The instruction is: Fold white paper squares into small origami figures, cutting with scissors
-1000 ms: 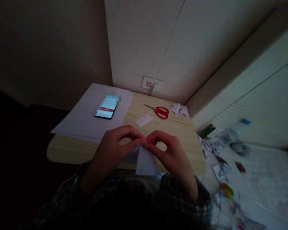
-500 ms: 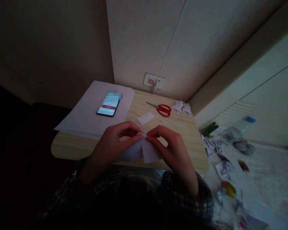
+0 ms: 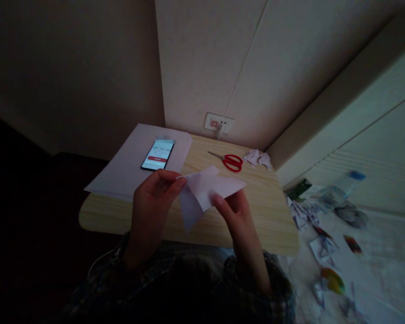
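Note:
Between my hands, above the front of the small wooden table, is a white sheet of paper with folds in it. My left hand pinches its left corner between thumb and fingers. On the right side, my right hand has its thumb on top of the paper and its fingers beneath, partly hidden. One flap of the paper hangs down toward the table's front edge. Behind the paper lie red-handled scissors, their blades pointing left.
A phone with a lit screen rests on a stack of white paper at left. Folded paper shapes sit at the back right. A wall socket holds a plug. Right of the table are a plastic bottle and scattered paper pieces.
The paper has been turned and spread wider, with a broad flap now facing up. My right hand has shifted from the top edge to the paper's right side. The view has tilted slightly.

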Demonstrator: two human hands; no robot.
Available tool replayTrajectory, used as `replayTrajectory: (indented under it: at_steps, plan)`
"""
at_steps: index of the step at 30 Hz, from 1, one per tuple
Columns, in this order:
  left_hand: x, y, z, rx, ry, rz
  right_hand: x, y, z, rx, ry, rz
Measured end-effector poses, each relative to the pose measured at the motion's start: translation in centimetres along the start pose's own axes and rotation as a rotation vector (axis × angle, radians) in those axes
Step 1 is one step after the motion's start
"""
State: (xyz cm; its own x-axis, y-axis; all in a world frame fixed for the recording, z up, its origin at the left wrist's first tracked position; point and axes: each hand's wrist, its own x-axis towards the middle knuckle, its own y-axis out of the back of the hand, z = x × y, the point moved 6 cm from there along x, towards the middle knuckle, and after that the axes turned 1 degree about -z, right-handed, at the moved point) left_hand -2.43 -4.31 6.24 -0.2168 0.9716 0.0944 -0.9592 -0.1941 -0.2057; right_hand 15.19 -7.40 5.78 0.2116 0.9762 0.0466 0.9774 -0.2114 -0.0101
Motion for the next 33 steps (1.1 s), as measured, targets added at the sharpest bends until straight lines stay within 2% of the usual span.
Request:
replayTrajectory:
  at_steps: [4,8,12,18,23,26,30,33]
  plan:
    - [-0.3,-0.3,0.3,-0.018,0.025,0.002,0.2,-0.8,-0.5,0.075,0.013,-0.025]
    - [-0.3,-0.5,0.3,-0.013,0.048,-0.031,0.2,0.1,-1.3,0.079,0.088,0.046]
    - [-0.4,-0.9,-0.1,0.022,0.115,-0.144,0.3,1.3,-1.5,0.075,0.137,0.128]
    - [-0.7,-2.2,-0.6,0.063,0.201,-0.406,0.3,2.1,-1.8,-0.016,0.145,0.192]
    - [-1.1,-2.6,-0.8,0.098,0.295,-0.474,0.2,2.3,-1.8,-0.075,0.157,0.204]
    - [-1.2,-2.4,-0.4,0.185,0.279,-0.483,0.2,2.4,-2.1,-0.103,0.178,0.197]
    - [-1.2,-2.2,0.1,0.308,0.183,-0.496,0.1,2.4,-2.4,-0.110,0.202,0.180]
    - [-1.1,-2.1,0.2,0.350,0.121,-0.465,-0.1,2.3,-2.6,-0.110,0.214,0.172]
